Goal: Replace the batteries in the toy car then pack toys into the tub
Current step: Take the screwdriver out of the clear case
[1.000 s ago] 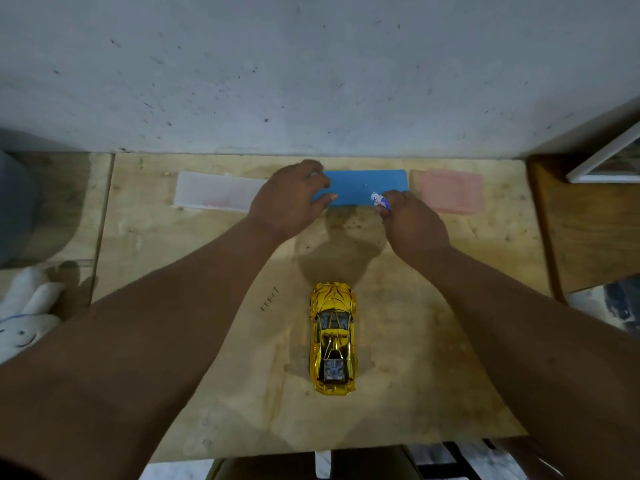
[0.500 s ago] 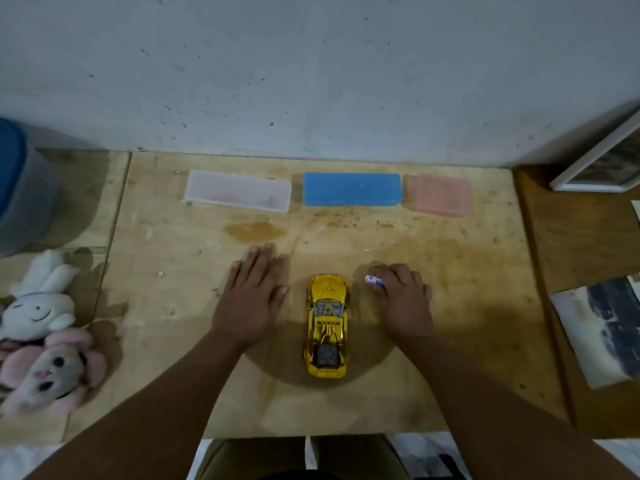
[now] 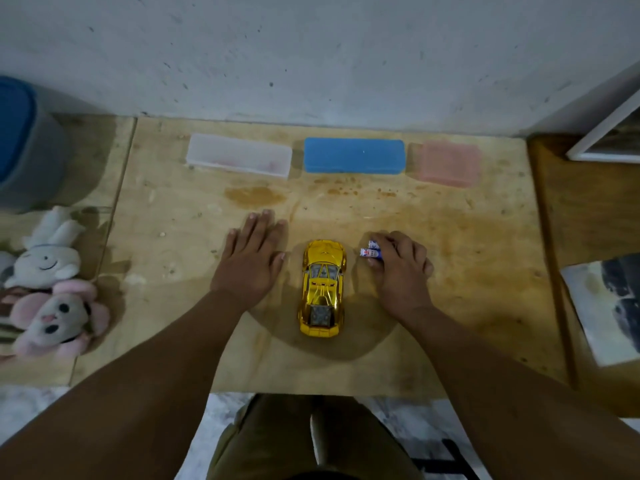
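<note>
A shiny gold toy car (image 3: 322, 289) stands on its wheels in the middle of the wooden board (image 3: 450, 306), nose pointing away from me. My left hand (image 3: 251, 259) lies flat and open on the board just left of the car. My right hand (image 3: 398, 268) rests on the board to the car's right, curled around two white and blue batteries (image 3: 371, 251) whose ends stick out by my fingertips. A grey tub with a blue lid (image 3: 24, 147) stands at the far left. Two plush toys, one white (image 3: 46, 254) and one pink (image 3: 55, 317), lie below it.
Three flat plastic boxes line the board's far edge by the wall: a clear one (image 3: 239, 154), a blue one (image 3: 354, 155) and a pink one (image 3: 446, 162). A picture frame (image 3: 609, 136) and a printed sheet (image 3: 606, 306) lie on the right.
Both hands drew back from the blue box to either side of the car. My right hand keeps hold of the batteries, and two ends show now.
</note>
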